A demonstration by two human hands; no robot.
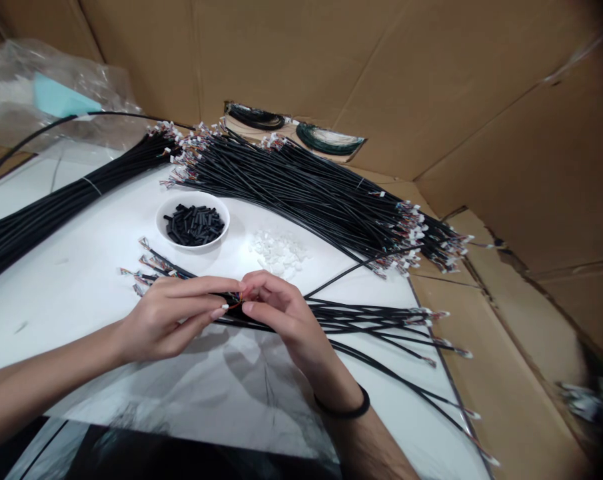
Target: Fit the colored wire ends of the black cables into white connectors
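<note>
My left hand point(174, 317) is closed in a pinch, with a small white connector point(225, 307) at its thumb tip. Thin coloured wires point(238, 298), orange among them, run from there to my right hand point(288, 317). The thumb and forefinger of that hand are pinched on the wires where they meet a black cable. Below and behind both hands lie several loose black cables point(361, 313) with coloured wire ends. Just beyond the fingers are a heap of small white connectors point(276, 252) and a white bowl point(162, 230) of short black tubes point(194, 225).
A large pile of black cables point(301, 193) with white plugs lies at the back. A tied cable bundle point(71, 197) runs along the left. Cardboard walls point(301, 60) surround the white table point(81, 320). A clear plastic bag point(116, 87) stands at the back left.
</note>
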